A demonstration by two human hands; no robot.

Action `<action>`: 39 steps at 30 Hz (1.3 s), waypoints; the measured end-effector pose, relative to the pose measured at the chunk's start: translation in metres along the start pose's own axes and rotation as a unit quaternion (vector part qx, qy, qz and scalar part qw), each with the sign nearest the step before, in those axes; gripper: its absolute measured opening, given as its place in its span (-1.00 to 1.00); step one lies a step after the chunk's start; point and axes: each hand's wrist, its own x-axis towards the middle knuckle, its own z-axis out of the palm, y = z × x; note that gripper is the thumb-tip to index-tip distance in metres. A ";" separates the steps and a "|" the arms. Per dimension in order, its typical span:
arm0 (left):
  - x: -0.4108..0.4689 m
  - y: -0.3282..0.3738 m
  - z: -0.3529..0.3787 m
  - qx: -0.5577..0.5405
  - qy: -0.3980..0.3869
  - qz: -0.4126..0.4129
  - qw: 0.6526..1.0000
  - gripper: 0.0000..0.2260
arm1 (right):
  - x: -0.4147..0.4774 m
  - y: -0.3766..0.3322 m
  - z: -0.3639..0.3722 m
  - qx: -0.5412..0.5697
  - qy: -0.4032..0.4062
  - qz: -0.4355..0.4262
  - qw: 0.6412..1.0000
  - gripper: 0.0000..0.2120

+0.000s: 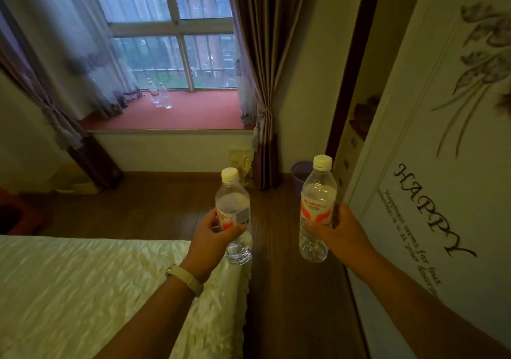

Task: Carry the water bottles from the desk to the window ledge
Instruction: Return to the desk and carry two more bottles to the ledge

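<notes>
Clear plastic water bottle [233, 201], cream screw cap, red-white label, gripped upright by left hand [210, 238]. Twin bottle [318, 192] gripped by right hand [341, 232]. Both over brown wooden floor [290, 289], beside crinkled cream bedspread [83, 281]. Other clear bottles [160, 95] stood on flat red window ledge [199, 116].

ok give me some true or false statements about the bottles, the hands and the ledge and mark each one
1. The left hand grips the left-hand bottle, and the right hand grips the right-hand bottle. True.
2. Both held bottles are uncapped. False: each has a pale cap on.
3. The window ledge has no bottles on it. False: the ledge bottles stand upright on it, near the sheer curtain.
4. A wristband sits on the left wrist. True.
</notes>
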 end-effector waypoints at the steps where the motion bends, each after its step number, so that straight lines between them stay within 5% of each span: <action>1: 0.012 -0.001 0.001 0.001 0.003 0.000 1.000 -0.68 | 0.013 -0.001 0.001 -0.003 -0.002 -0.001 1.000 -0.31; 24: 0.346 0.034 0.132 0.001 0.018 -0.001 1.000 -0.57 | 0.410 -0.008 -0.042 0.037 -0.073 -0.005 0.997 -0.41; 39: 0.513 0.045 0.068 -0.033 0.116 0.008 0.993 -0.63 | 0.598 -0.063 0.075 0.048 -0.176 -0.030 0.983 -0.46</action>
